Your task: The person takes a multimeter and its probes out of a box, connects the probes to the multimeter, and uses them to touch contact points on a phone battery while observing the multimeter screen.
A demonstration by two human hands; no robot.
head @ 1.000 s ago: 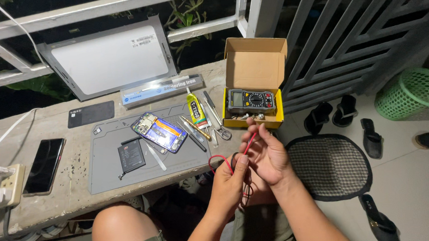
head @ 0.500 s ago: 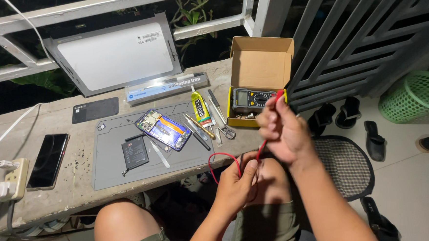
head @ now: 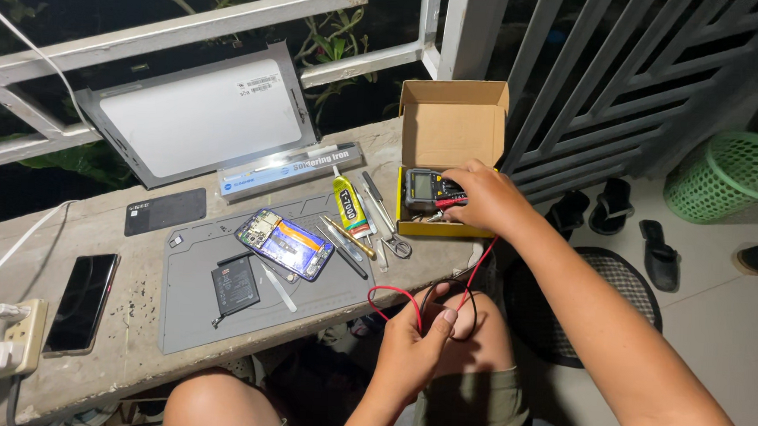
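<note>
- Landmark: open yellow-and-brown cardboard box [head: 451, 130], lid flap upright, on the concrete ledge [head: 136, 226].
- Dark handheld multimeter w/ grey display [head: 421, 189] lies inside the box, screen end at the box's left side.
- Right hand [head: 482, 197] rests palm-down over the meter's right half; fingers curled together onto the meter and lead ends. Exact grip cannot be told, fingertips hidden.
- Red and black test leads [head: 422, 300] run from the box down over the ledge edge, below the box.
- Left hand [head: 419, 349], below the box over the lap, thumb up, fingers clamped on the looped leads.
- Right forearm extends from lower right up to the box; left forearm rises from the bottom edge.
- Left of box: yellow glue tube w/ printed label [head: 347, 204]; long blue-and-white labelled carton [head: 288, 170]; opened phone [head: 284, 244] on grey work mat [head: 192, 307].
</note>
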